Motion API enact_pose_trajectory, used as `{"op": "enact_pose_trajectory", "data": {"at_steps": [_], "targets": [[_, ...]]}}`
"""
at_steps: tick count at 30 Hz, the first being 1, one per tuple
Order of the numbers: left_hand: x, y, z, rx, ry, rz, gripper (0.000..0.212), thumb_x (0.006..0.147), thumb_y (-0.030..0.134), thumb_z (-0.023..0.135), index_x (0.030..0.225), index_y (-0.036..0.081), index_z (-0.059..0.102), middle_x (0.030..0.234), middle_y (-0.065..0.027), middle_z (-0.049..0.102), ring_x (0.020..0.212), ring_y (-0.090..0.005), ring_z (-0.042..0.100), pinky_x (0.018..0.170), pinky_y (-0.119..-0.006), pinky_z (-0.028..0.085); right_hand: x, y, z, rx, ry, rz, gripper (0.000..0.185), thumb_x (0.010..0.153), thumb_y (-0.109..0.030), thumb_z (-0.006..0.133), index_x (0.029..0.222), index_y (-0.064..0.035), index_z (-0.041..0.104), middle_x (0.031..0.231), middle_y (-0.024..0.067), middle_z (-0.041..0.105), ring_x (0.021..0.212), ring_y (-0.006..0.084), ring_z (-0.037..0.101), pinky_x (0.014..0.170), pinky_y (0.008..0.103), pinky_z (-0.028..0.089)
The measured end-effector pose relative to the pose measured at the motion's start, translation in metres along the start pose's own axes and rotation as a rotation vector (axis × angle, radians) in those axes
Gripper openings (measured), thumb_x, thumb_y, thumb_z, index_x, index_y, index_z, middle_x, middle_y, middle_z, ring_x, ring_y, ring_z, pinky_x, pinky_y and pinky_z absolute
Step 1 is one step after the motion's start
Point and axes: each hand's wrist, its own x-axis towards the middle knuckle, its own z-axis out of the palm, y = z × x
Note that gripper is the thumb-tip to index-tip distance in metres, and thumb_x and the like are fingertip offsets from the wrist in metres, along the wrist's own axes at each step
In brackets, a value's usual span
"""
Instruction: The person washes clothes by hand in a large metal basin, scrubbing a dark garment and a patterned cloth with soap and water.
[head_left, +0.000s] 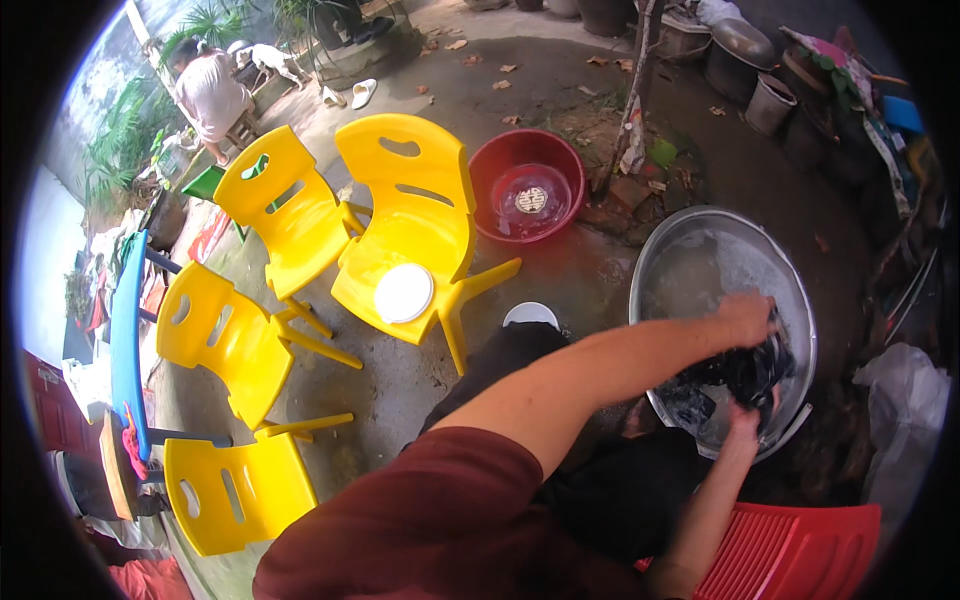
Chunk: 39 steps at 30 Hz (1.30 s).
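Both hands are over a large round metal basin (649, 262) of greyish water at the right. My left hand (744, 319) grips the upper part of a wet black cloth (759, 375), perhaps a garment. Lower down, my right hand (744, 421) holds the same cloth from below, with its fingers partly hidden by the folds. More dark fabric (690, 405) lies in the water by the basin's near side. A red ridged plastic board (787, 551), which looks like a washboard, is beside my right forearm.
Several yellow plastic chairs stand to the left; one chair (409, 225) bears a white round lid (404, 293). Beyond is a red plastic basin (487, 217) with water. A thin tree trunk (637, 97) rises behind the metal basin. Another person (214, 94) sits far left near a white dog (271, 60).
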Motion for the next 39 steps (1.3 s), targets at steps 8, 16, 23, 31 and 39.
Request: {"op": "enact_pose_trajectory", "data": {"at_steps": [8, 16, 23, 31, 39], "targets": [[0.019, -0.085, -0.077, -0.037, -0.303, -0.058, 0.044, 0.076, 0.043, 0.061, 0.107, 0.011, 0.063, 0.099, -0.0153, 0.065, 0.096, -0.0288, 0.061, 0.085, -0.036, 0.047, 0.021, -0.055, 0.015, -0.123, 0.240, -0.247, 0.022, 0.071, -0.014, 0.067, 0.092, -0.0124, 0.062, 0.087, -0.0007, 0.061, 0.075, 0.0137, 0.058, 0.062, 0.0263, 0.044], [-0.078, -0.235, -0.074, -0.481, -0.192, -0.310, 0.027, 0.080, 0.028, 0.059, 0.093, 0.005, 0.066, 0.093, -0.0133, 0.063, 0.081, -0.0211, 0.062, 0.069, -0.033, 0.052, 0.029, 0.023, -0.028, -0.873, 0.169, -0.026, 0.058, 0.079, -0.013, 0.062, 0.132, -0.0103, 0.039, 0.129, 0.0096, 0.045, 0.113, 0.0221, 0.047, 0.088, 0.0369, 0.038], [-0.213, -0.248, 0.019, 0.101, -0.453, -0.312, 0.025, 0.078, 0.025, 0.057, 0.095, 0.009, 0.066, 0.098, -0.0148, 0.061, 0.099, -0.0307, 0.058, 0.081, -0.042, 0.048, 0.015, 0.031, -0.060, -1.189, 0.164, 0.121, 0.049, 0.081, -0.020, 0.063, 0.127, -0.0158, 0.049, 0.131, 0.0050, 0.044, 0.109, 0.0180, 0.047, 0.081, 0.0349, 0.039], [-0.298, -0.216, -0.058, 0.455, -0.156, -0.611, 0.020, 0.085, 0.025, 0.051, 0.086, 0.007, 0.058, 0.087, -0.0156, 0.061, 0.079, -0.0335, 0.061, 0.068, -0.045, 0.049, 0.027, 0.033, -0.092, -1.155, 0.201, 0.081, 0.028, 0.084, -0.019, 0.059, 0.112, -0.0189, 0.059, 0.111, -0.0035, 0.056, 0.100, 0.0130, 0.051, 0.074, 0.0318, 0.041], [-0.346, -0.213, -0.138, 0.665, 0.697, -0.365, 0.012, 0.077, 0.012, 0.064, 0.084, 0.007, 0.057, 0.078, -0.0118, 0.052, 0.073, -0.0298, 0.053, 0.065, -0.039, 0.044, 0.016, 0.054, -0.105, -1.153, 0.192, 0.036, 0.027, 0.082, -0.018, 0.057, 0.109, -0.0178, 0.060, 0.107, -0.0038, 0.057, 0.098, 0.0132, 0.050, 0.074, 0.0342, 0.041]]}}
